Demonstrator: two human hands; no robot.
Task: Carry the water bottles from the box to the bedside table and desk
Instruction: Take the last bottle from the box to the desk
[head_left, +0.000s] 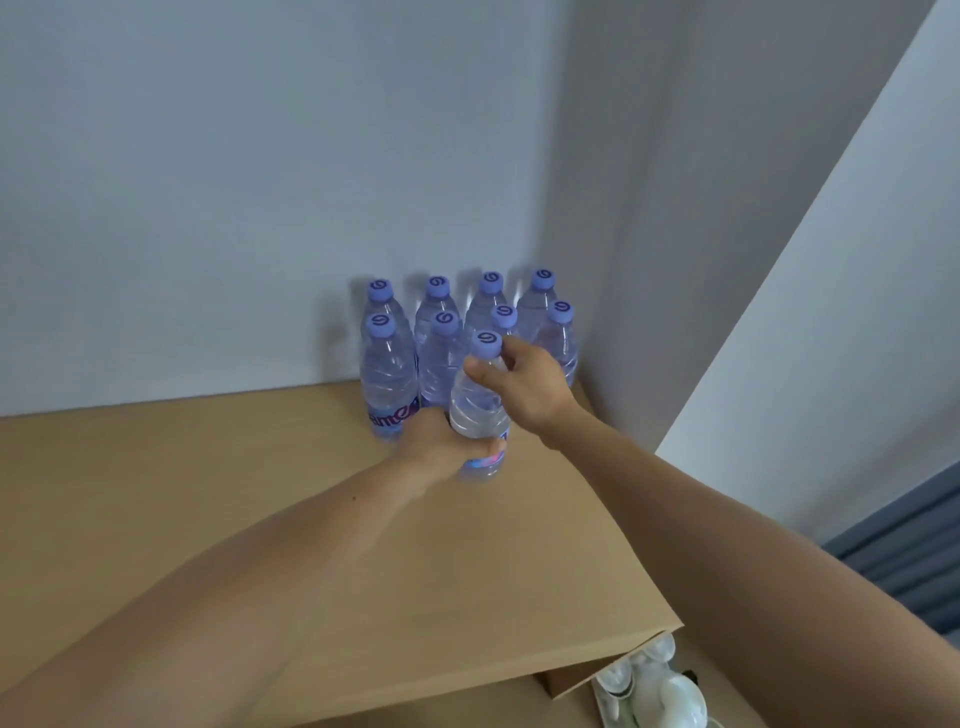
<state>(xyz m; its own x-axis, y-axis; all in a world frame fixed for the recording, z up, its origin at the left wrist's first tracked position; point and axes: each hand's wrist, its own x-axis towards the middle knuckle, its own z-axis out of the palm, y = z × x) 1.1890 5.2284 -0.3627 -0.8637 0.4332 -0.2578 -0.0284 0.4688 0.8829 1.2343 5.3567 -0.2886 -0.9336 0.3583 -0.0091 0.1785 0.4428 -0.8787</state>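
Note:
Several clear water bottles (388, 358) with purple caps stand in two rows on a light wooden top (208, 493), pushed into the wall corner. In front of them stands one more water bottle (478, 410). My left hand (436, 447) grips its lower body around the label. My right hand (524, 387) holds its neck just under the purple cap, thumb on the left side and fingers curled behind. The box named in the task is not in view.
The wooden top's right edge (649, 571) ends by a white wall panel (831, 312). Below that edge, on a lower shelf, sit white cups and crockery (654, 686). A blue-grey curtain or fabric (914, 551) shows at the far right.

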